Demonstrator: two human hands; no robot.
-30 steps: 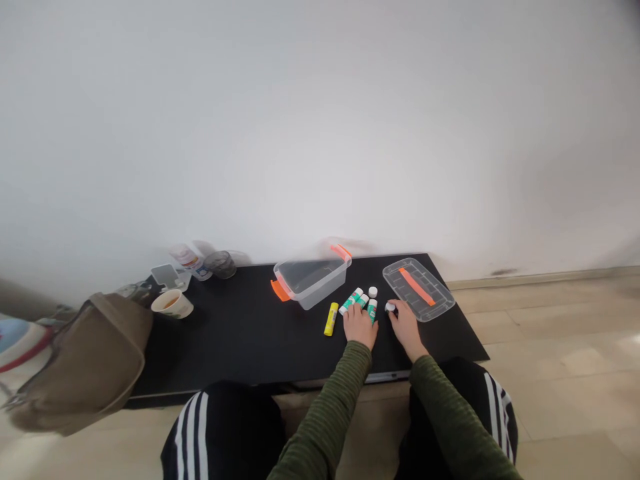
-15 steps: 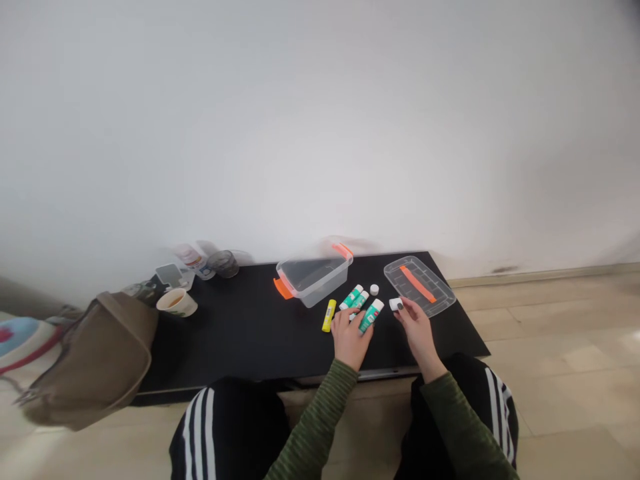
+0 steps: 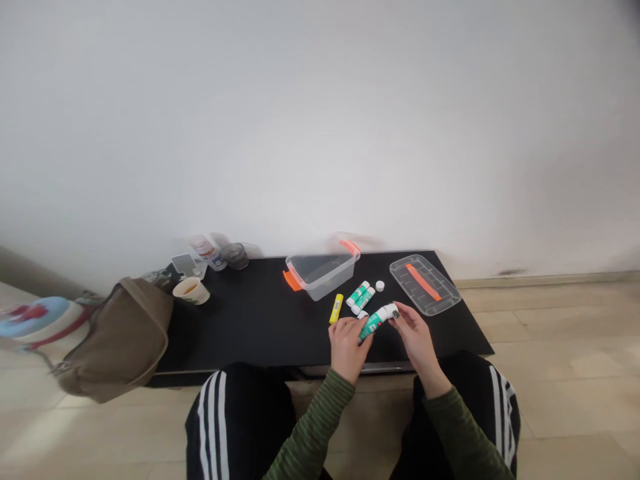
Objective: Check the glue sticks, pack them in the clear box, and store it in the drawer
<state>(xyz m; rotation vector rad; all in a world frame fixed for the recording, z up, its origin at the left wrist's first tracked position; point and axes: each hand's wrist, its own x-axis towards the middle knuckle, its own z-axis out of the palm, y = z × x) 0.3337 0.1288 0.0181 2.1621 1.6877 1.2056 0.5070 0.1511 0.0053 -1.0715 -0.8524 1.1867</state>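
Lower centre of the frame, the left hand (image 3: 346,348) grips a green tube (image 3: 373,325), the right hand (image 3: 417,339) pinching a white cap (image 3: 391,311) at its end.

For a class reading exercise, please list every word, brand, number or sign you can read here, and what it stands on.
No text can be read with certainty.
Green-and-white cylindrical plastic tube in the left hand: label marks too small.
Other green-and-white tubes lying on the black tabletop: printing too small.
Yellow cylindrical tube: label print too small.
Pale plastic bottle: label blurred.
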